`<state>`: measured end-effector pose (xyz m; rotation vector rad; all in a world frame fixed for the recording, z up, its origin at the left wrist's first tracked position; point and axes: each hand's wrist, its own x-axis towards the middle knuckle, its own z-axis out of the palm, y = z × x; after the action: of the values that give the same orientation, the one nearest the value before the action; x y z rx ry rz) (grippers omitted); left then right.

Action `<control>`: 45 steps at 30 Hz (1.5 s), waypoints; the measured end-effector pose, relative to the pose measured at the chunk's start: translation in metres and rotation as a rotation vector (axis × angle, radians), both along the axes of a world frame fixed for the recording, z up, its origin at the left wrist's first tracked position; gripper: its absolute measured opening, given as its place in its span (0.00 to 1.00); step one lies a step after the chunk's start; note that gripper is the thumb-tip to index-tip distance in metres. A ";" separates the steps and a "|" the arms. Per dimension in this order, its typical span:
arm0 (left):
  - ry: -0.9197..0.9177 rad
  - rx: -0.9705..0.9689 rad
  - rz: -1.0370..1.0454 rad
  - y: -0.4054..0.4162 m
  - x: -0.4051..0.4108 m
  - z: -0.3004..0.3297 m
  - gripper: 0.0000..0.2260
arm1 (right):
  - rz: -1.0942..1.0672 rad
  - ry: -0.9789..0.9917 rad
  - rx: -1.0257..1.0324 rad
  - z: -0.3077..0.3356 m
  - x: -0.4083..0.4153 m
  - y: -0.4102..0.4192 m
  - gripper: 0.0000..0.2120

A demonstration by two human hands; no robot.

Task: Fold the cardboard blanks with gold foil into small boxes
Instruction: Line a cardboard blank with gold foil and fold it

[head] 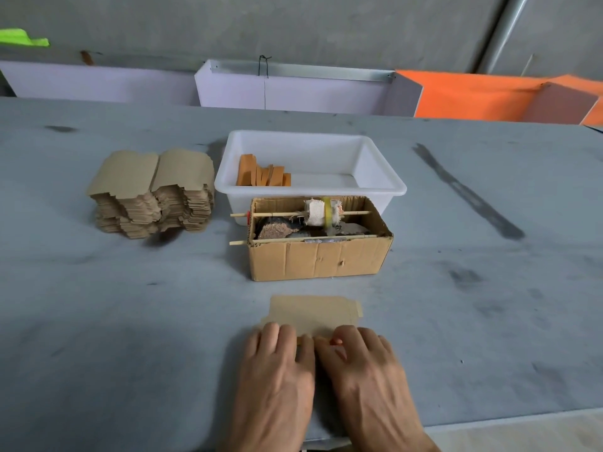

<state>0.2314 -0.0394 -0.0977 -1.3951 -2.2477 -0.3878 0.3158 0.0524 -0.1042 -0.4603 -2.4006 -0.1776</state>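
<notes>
Both hands, left hand (277, 363) and right hand (362, 360), lie side by side, palms down, fingers pressing the near edge of the cardboard blank (311, 313), which lies flat on the counter (130, 305) just beyond the fingertips.

Both the left hand (277, 363) and the right hand (362, 367) are bare, with no gloves, rings or watch showing, the wrists are uncovered with no sleeve reaching them, and tendons and veins stand out on their backs just near the cardboard blank (310, 311).
</notes>
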 end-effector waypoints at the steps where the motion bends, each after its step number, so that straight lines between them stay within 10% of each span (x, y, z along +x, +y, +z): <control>1: 0.010 0.010 -0.001 0.000 0.000 -0.001 0.14 | -0.003 -0.013 0.003 0.001 0.000 0.000 0.13; 22: -0.048 0.001 -0.070 -0.031 -0.028 0.000 0.18 | -0.079 -0.256 -0.400 0.027 0.021 0.018 0.09; 26: -0.209 -0.119 -0.128 -0.027 -0.038 0.015 0.02 | -0.137 -0.287 -0.474 0.032 0.002 0.031 0.11; 35: -0.522 -0.191 -0.024 0.023 -0.075 0.021 0.19 | -0.130 -0.355 -0.729 0.043 -0.018 0.052 0.06; 45: -0.710 -0.306 0.024 0.035 -0.081 0.038 0.13 | -0.013 -0.432 -0.653 0.037 -0.035 0.070 0.19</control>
<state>0.1500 -0.0042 -0.0596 -1.5448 -2.9945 -0.6297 0.2805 0.1227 -0.0671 -0.7943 -2.8525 0.5776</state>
